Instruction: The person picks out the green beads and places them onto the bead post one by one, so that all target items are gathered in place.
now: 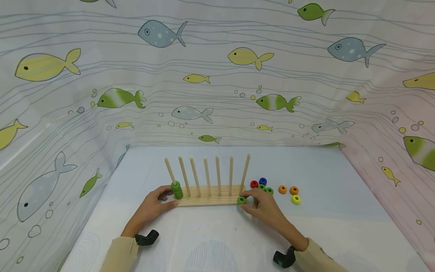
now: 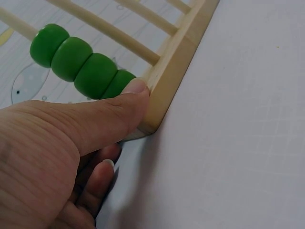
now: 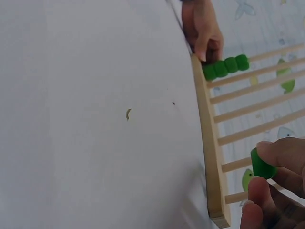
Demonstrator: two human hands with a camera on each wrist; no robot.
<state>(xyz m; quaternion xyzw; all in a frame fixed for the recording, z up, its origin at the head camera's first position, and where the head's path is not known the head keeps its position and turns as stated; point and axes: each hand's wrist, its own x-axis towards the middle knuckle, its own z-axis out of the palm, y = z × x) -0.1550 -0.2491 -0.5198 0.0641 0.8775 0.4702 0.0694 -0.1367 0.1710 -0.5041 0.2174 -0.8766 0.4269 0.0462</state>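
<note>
A wooden peg stand [image 1: 207, 201] with several upright pegs stands on the table ahead. Several green beads [image 1: 177, 190] are stacked on its leftmost peg. My left hand [image 1: 154, 204] holds the left end of the base; in the left wrist view the thumb [image 2: 119, 109] lies against the base beside the lowest bead. At the other end, my right hand [image 1: 266, 207] pinches one loose green bead [image 3: 261, 164] between thumb and fingers. That bead is in front of the rightmost peg in the head view, not on it.
Right of the stand lie loose beads: a red bead [image 1: 254, 184], a blue bead [image 1: 263, 181], two green ones, two orange beads [image 1: 283, 189] and a yellow bead [image 1: 296, 199]. A fish-patterned sheet [image 1: 217, 102] hangs behind and at both sides.
</note>
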